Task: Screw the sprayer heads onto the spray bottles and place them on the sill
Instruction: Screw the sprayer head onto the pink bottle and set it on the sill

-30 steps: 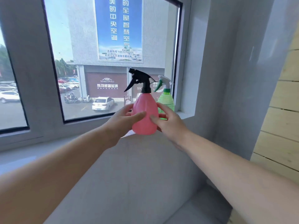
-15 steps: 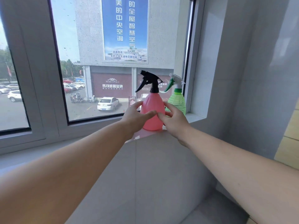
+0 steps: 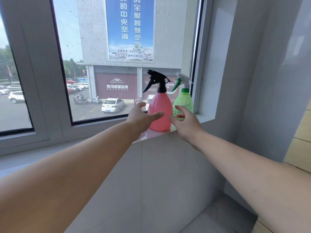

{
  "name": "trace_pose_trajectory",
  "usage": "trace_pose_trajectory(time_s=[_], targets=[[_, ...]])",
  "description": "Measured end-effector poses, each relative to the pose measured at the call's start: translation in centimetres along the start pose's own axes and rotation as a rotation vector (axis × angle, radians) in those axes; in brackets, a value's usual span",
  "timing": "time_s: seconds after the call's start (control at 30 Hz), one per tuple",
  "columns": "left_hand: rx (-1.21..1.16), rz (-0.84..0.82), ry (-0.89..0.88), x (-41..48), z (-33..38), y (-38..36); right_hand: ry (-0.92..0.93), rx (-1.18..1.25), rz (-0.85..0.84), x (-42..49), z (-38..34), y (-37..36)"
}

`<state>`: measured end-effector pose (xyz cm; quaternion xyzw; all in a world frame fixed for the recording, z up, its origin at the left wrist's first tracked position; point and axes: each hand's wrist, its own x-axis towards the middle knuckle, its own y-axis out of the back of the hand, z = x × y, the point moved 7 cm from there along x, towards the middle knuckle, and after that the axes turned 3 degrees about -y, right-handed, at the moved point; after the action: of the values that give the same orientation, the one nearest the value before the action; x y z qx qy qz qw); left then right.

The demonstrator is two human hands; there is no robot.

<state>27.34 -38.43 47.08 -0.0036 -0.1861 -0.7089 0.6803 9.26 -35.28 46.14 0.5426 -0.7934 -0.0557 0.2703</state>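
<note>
A pink spray bottle (image 3: 160,108) with a black sprayer head (image 3: 157,81) stands upright on the white sill (image 3: 204,119), close to its front edge. Right behind it stands a green spray bottle (image 3: 184,101) with a white and green sprayer head (image 3: 182,81), near the window frame. My left hand (image 3: 142,116) is just left of the pink bottle, fingers spread, thumb at its lower side. My right hand (image 3: 184,122) is just to its right, fingers apart, holding nothing.
A large window (image 3: 117,56) with a dark-edged frame lies behind the bottles. A grey wall corner (image 3: 244,81) rises at the right. Below the sill drops a pale tiled face (image 3: 159,182), with a lower ledge (image 3: 25,157) at left.
Both hands carried the pink bottle forward and set it down on the sill, then let go and spread open on either side of it.
</note>
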Motion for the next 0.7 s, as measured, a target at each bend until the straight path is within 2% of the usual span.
trace_pose_trajectory(time_s=[0.2, 0.37, 0.47, 0.7], targets=[[-0.014, 0.048, -0.074, -4.1, 0.8, 0.9, -0.019, 0.001, 0.007, -3.2, 1.6, 2.5], [-0.067, -0.054, -0.066, -10.0, -0.9, -2.0, -0.075, 0.011, 0.018, -9.5, 5.7, 5.1], [-0.063, -0.238, 0.094, -13.7, -5.6, -6.6, -0.194, -0.056, -0.021, -15.0, 11.8, 5.8], [0.233, -0.647, 0.553, -22.1, -23.6, -16.3, -0.636, -0.300, -0.269, -28.4, 30.7, 4.9]])
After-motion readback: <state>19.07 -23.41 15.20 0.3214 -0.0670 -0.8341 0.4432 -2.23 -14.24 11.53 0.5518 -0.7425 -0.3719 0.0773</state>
